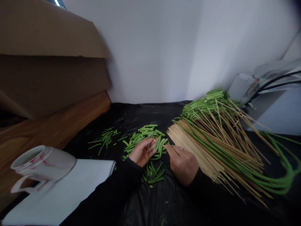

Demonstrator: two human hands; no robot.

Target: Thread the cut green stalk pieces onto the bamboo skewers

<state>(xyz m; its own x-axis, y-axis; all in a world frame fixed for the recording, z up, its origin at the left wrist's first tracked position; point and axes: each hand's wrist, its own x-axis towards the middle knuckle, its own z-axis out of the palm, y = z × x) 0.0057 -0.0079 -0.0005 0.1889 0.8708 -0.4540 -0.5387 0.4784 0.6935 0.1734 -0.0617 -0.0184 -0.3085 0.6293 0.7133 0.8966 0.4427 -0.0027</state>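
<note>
Between my two hands, several cut green bean pieces (161, 145) sit side by side on a thin wooden skewer. My left hand (144, 151) pinches near the skewer's left end, close to the beans. On the other side, my right hand (183, 163) is closed around the skewer just right of the beans. Beneath them lies a loose pile of cut bean pieces (141, 133) on black plastic sheeting (145, 113). A fan of bare wooden skewers (204, 150) spreads to the right, with long uncut beans (223, 166) across it.
Stacked rows of skewered beans (207, 103) lie at the back right. Thin bean pieces (105, 139) are scattered left of the pile. A white mug (47, 163) stands on a white sheet (70, 185) at the left, before a cardboard box (54, 78). A white wall rises behind.
</note>
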